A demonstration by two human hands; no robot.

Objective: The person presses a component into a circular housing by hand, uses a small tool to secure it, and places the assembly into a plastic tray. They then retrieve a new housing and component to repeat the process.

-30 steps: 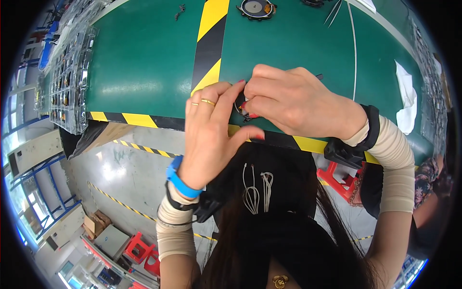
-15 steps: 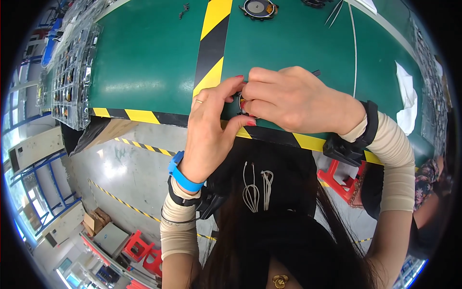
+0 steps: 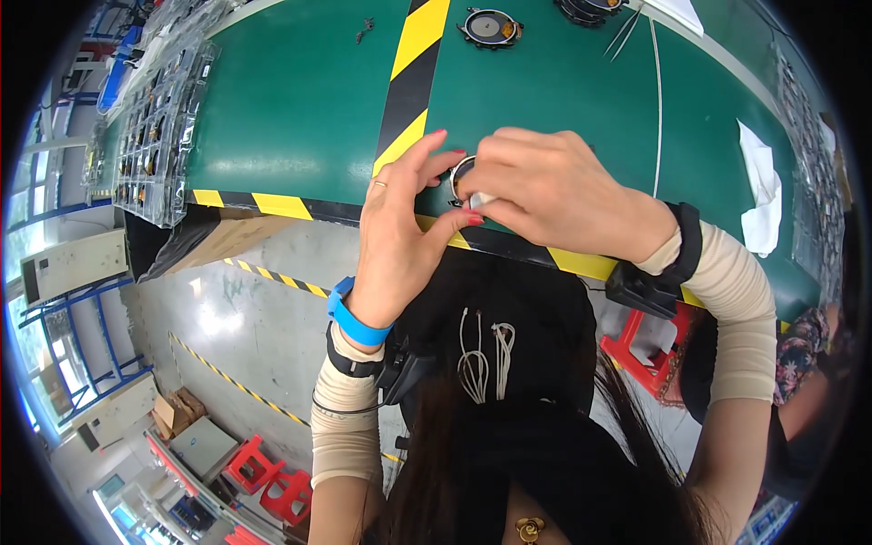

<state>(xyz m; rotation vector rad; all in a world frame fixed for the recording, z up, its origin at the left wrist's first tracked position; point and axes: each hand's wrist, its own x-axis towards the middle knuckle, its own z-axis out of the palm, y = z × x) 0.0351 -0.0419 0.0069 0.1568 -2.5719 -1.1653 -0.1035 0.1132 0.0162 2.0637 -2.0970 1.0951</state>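
Note:
Near the front edge of the green mat lies a round watch case, mostly covered by my hands. My left hand curves about its left side, thumb below and fingertips above, gripping it at the rim. My right hand is closed over the case's right side. Its fingers pinch a small white piece against the case; what that piece is I cannot make out. Farther back on the mat sits another open watch case, dark-rimmed with an orange part inside.
Tweezers lie at the back beside a stack of dark watch cases. A white cloth is at the right. Clear plastic trays of parts stand at the left. Small dark bits lie near the striped tape.
The white piece now shows between my right fingers. My left index finger has lifted slightly away from the right hand. The whole view has shifted a little.

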